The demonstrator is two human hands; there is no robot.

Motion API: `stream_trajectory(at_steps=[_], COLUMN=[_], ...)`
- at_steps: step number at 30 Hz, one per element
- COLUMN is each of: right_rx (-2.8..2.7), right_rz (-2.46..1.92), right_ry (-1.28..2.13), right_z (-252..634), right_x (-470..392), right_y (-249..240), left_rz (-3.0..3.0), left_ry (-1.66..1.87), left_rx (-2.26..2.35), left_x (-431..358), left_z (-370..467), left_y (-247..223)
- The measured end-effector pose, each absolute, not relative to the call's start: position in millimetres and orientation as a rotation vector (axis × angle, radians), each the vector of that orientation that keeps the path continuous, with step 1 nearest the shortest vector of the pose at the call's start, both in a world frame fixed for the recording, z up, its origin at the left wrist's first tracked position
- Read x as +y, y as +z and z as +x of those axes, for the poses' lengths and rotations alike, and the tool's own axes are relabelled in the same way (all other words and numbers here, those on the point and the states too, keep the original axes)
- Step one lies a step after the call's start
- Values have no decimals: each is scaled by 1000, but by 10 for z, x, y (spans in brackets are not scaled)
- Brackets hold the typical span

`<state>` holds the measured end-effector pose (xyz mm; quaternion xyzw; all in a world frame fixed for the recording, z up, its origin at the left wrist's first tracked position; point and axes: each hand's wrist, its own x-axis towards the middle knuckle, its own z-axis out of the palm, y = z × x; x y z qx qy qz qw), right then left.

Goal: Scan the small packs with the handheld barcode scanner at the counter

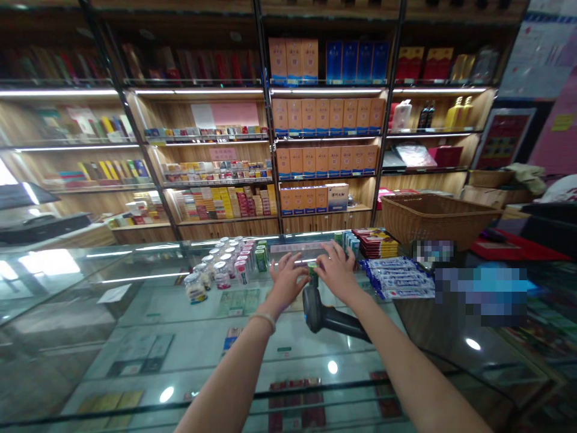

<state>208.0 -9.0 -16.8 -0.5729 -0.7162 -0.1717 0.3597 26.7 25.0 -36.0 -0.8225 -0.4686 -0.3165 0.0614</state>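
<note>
Above the glass counter (193, 355), my left hand (288, 279) has its fingers spread beside a small green container (312, 272). My right hand (336, 269) is on the container's other side, its fingertips at or near it; whether they grip it is hidden. A black barcode scanner (318, 313) lies just below the hands. Left of them stand rows of small jars (222, 273), pink-and-white containers (242, 270) and green containers (261, 257). Behind my right hand are light blue containers (351, 242). Blue-and-white packets (396, 278) lie to the right.
A wicker basket (433, 219) stands at the right behind the packets. Red and yellow packs (374, 242) are stacked beside it. Shelves with orange boxes (329, 115) line the wall. The scanner's cable runs along the right side.
</note>
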Motion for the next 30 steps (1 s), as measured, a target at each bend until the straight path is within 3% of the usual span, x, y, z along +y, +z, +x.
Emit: stream_trajectory(at_steps=[17,30], right_rx=[-1873,-1851], right_rz=[-1448,-1458], right_ry=[-532,-362], right_z=[2128,2174], right_x=[-155,-190], right_y=[-76,-59], left_rz=[-2374,-2289], left_ry=[-907,-959], left_rx=[-1291,-1303], left_x=[91,16], left_z=[194,112], left_y=[-138,20])
